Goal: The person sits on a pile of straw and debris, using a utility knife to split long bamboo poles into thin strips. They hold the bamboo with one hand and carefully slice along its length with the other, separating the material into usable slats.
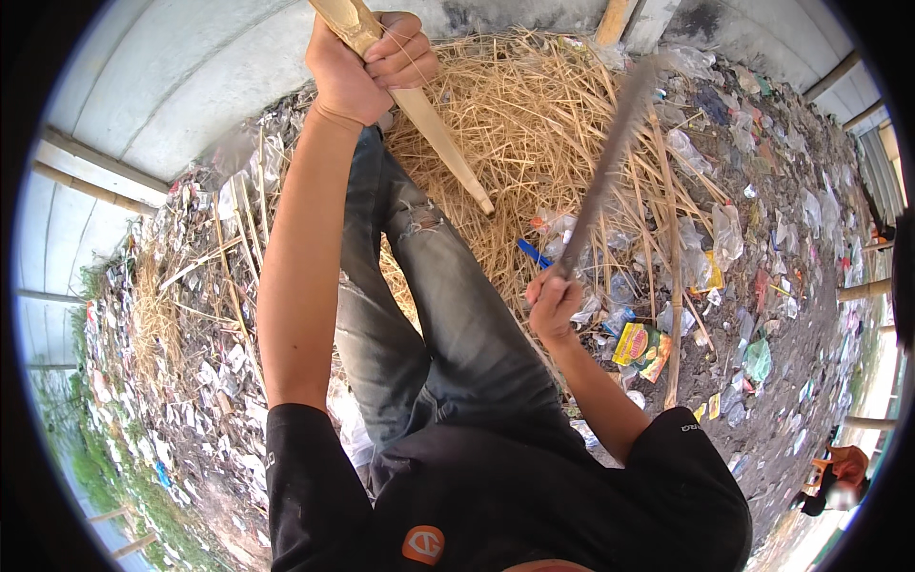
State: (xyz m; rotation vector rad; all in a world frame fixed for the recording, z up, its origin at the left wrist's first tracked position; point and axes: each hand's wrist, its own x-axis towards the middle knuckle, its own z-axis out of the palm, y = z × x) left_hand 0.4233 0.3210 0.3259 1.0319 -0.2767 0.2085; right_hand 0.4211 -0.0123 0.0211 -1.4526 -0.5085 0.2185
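Observation:
My left hand (376,62) is closed round a pale split-bamboo piece (443,148) near the top of the view. The piece slants down to the right, and its narrowed lower end is over a heap of straw-like shavings (505,105). My right hand (555,303) is closed on the lower end of a long dark machete (610,162), whose handle is mostly hidden by the fingers. Its blade points up and to the right, blurred, and is apart from the bamboo. My legs in worn jeans (467,296) stretch out between the two hands.
Plastic litter covers the dark ground, with a yellow-green packet (643,351) and a blue strip (534,254) near my right hand. A thin pole (675,315) lies to the right. Grey wall panels (191,76) stand behind. An orange and black shape (843,467) is at far right.

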